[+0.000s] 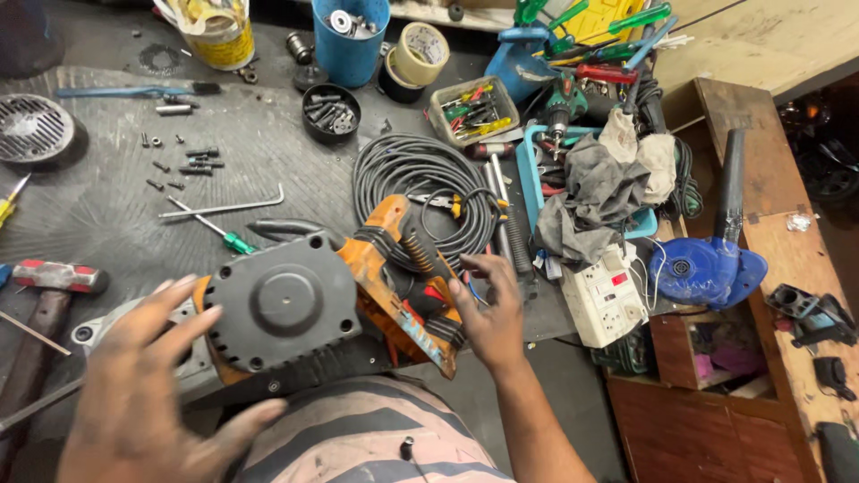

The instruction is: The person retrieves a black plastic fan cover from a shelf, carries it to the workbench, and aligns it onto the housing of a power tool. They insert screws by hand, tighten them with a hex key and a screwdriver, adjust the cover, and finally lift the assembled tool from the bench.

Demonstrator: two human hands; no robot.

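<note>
Saw [331,300] on bench [107,206], motor cover still on. Your left hand [161,385] spread, hovering at cover; right hand [490,313] fingers loosely curled against handle. Screws, hex key [224,208] lie apart.

The power tool [304,304] lies on the workbench [98,206] at its near edge — left hand [152,394] spread at its left end, right hand [488,313] on its handle at the right. Behind the handle sits a coiled cable [420,174]. A hammer [49,295] lies far left, a hex key [224,207] and screwdriver [215,228] behind the tool. To the right, a power strip [604,300] — a blower [711,259] beyond it.
</note>
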